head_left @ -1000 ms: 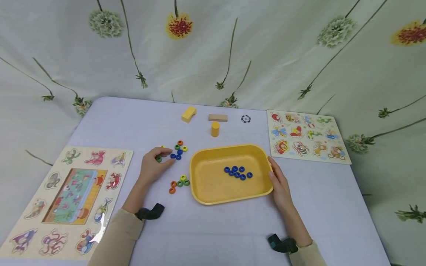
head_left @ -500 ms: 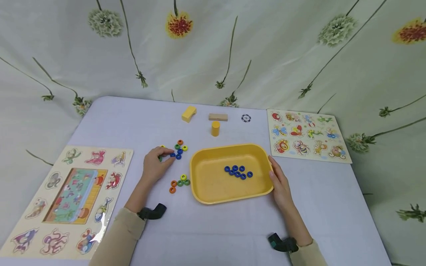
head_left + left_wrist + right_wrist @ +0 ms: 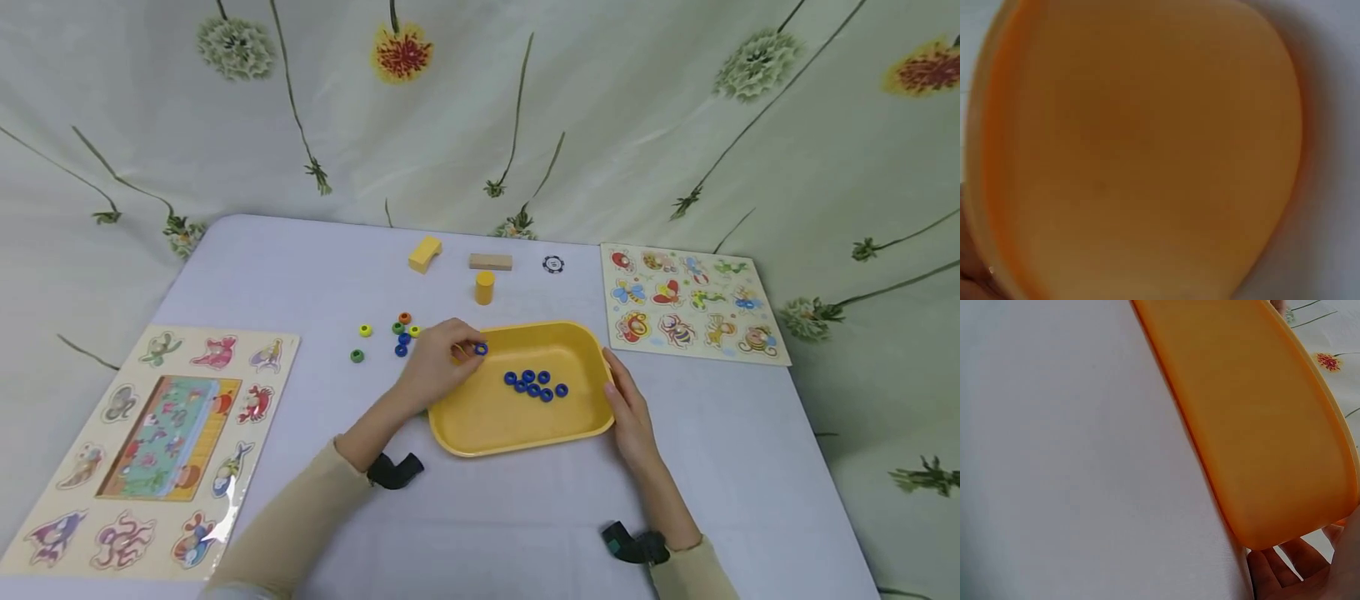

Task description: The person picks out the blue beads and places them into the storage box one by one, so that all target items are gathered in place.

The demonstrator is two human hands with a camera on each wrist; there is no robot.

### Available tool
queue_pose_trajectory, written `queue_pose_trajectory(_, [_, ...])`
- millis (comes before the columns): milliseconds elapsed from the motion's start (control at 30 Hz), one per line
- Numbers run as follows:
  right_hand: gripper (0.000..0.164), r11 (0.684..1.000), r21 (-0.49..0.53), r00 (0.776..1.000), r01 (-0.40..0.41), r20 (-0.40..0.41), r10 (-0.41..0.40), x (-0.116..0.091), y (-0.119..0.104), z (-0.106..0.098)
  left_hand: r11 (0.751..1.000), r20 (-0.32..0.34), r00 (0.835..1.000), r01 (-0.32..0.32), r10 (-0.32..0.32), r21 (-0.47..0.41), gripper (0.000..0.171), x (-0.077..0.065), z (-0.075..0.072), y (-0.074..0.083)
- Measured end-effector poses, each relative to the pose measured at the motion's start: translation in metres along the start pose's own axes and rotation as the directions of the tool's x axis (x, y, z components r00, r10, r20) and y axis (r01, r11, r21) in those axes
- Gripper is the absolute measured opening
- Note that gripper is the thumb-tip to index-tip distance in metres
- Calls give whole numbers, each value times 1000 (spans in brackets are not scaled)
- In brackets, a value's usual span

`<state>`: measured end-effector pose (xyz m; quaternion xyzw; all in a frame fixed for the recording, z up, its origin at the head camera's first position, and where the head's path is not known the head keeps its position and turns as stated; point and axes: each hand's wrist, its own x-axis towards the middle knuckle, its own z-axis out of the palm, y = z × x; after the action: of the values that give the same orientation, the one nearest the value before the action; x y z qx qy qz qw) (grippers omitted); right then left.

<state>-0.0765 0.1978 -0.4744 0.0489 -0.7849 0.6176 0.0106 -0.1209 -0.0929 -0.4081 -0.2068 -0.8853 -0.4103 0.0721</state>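
Over the upper left rim of the yellow tray point(image 3: 517, 433), my left hand point(image 3: 435, 367) pinches a blue ring bead point(image 3: 481, 348) between thumb and fingertips. Several more blue beads point(image 3: 533, 389) lie grouped on the tray's floor. My right hand point(image 3: 633, 417) grips the tray's right end, thumb at the rim and fingers along the outer side. In the right wrist view, the fingers point(image 3: 1294, 565) sit against the end of the tray's wall point(image 3: 1254, 444). The left wrist view is filled by the blurred tray side point(image 3: 1147, 150); the pinched bead is hidden there.
Left of the tray lie loose beads: blue point(image 3: 401, 351), green point(image 3: 357, 356), yellow point(image 3: 365, 330) and orange point(image 3: 405, 317). Behind stand a yellow arch block point(image 3: 425, 254), a wooden plank point(image 3: 491, 262), a yellow cylinder point(image 3: 484, 287) and a chip point(image 3: 552, 264). Picture boards point(image 3: 270, 433) flank both sides.
My left hand has lifted a blue bead from the loose group and carried it right, to above the tray's rim. The right hand and tray stay in place.
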Motion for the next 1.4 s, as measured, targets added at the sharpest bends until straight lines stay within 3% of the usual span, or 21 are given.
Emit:
queue_pose_trajectory(133, [43, 1000, -2, 1000, -19, 3, 19, -1, -6, 1, 990, 161, 983, 72, -91, 121, 14, 11, 25, 7])
queue_pose_trajectory(300, [43, 1000, -16, 1000, -25, -9, 25, -4, -21, 3, 966, 247, 950, 137, -192, 220, 21, 18, 42, 7])
queue_pose_trajectory(567, [43, 998, -44, 999, -32, -17, 32, -5, -29, 2, 977, 313, 934, 122, -173, 176, 21, 22, 55, 0])
queue_pose_trajectory(667, [43, 999, -39, 999, -30, -24, 30, -4, -29, 2, 983, 350, 922, 124, -164, 135, 22, 22, 56, 1])
queue_pose_trajectory(767, [43, 999, -29, 1000, -20, -18, 20, -4, -28, 3, 981, 358, 918, 121, -170, 155, 26, 17, 52, 5])
queue_pose_trajectory(833, [43, 1000, -26, 1000, -16, -16, 15, -4, -27, 3, 980, 336, 929, 103, -155, 168, 27, 11, 47, 10])
queue_pose_trajectory(900, [43, 1000, -25, 1000, -12, -16, 12, -5, -26, 4, 987, 287, 950, 84, -121, 139, 26, 4, 37, 15])
queue_pose_trajectory(1000, [43, 999, -33, 1000, -12, -19, 11, -5, -26, 4, 999, 142, 989, 27, -32, 37, 24, -7, 17, 14])
queue_pose_trajectory(1067, [43, 999, -36, 1000, -13, -19, 12, -5, -27, 5, 999, 15, 1000, -8, 8, -35, 22, -13, 2, 6])
queue_pose_trajectory(1133, [43, 999, -31, 1000, -16, -25, 15, -5, -27, 5, 997, -104, 994, -21, 13, -76, 22, -17, -11, -7])
queue_pose_trajectory(1233, [43, 1000, -22, 999, -18, -33, 18, -5, -29, 5, 994, -241, 970, -1, -26, -111, 24, -24, -28, -35])
queue_pose_trajectory(1333, [43, 1000, -20, 999, -19, -37, 18, -6, -31, 6, 991, -309, 946, 60, -96, -123, 24, -32, -40, -52])
queue_pose_trajectory(1400, [43, 1000, -20, 999, -17, -33, 17, -6, -29, 6, 985, -318, 937, 103, -143, -139, 26, -38, -42, -67])
